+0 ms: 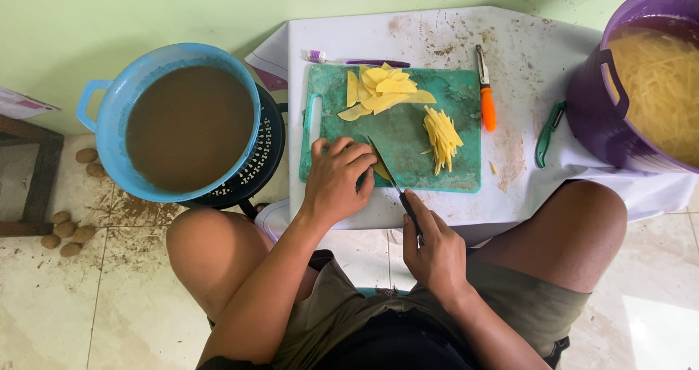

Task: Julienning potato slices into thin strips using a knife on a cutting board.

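A green cutting board lies on a small white table. My left hand presses down on a stack of yellow potato slices at the board's near edge. My right hand grips a black-handled knife, its blade resting against those slices. Farther back on the board sits a loose pile of flat potato slices. A heap of thin cut potato sticks lies to the right of it.
A blue tub of brown water rests on a black colander at the left. A purple bucket holds cut sticks at right. An orange peeler, a green peeler and a purple tool lie around the board. Whole potatoes lie on the floor.
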